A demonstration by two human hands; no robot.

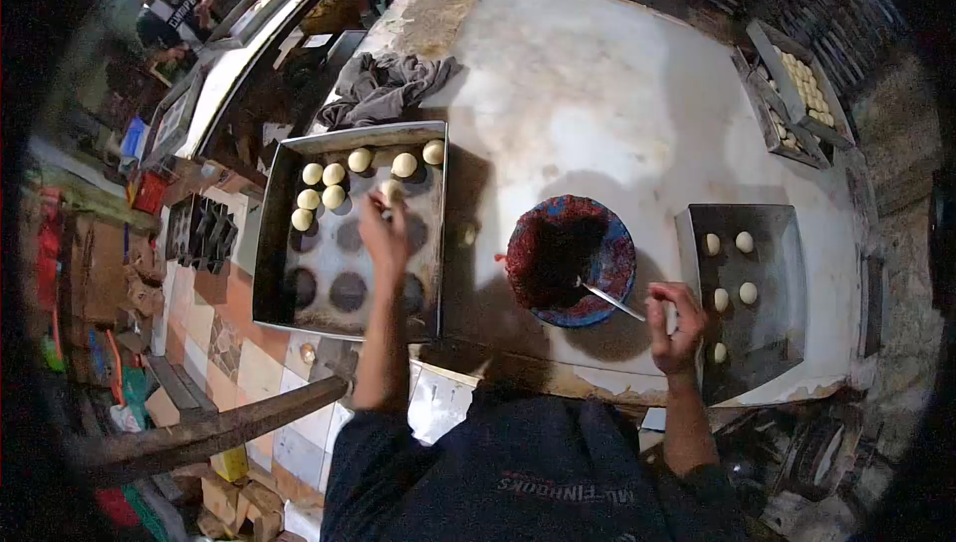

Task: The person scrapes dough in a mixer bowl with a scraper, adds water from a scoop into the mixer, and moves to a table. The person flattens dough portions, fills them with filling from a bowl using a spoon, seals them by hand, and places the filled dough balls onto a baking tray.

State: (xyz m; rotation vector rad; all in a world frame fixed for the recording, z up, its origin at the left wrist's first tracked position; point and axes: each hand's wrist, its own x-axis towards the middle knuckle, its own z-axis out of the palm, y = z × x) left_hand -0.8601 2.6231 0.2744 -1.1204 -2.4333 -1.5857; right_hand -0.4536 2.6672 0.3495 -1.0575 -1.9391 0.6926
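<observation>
One dough ball (391,189) is pinched in the left hand (384,227) over a metal baking tray (428,283) bearing eight more, while the right hand (679,325) curls around a pale lump (670,317) beside a utensil's handle (612,301). Between that tray and a second tray (767,343), a blue bowl (609,265) of red mixture (599,217) stands on the table (597,74).

Pale dough balls (391,187): 1 at left fingers (376,202), 1 seemingly in right fingers (675,293).
</observation>
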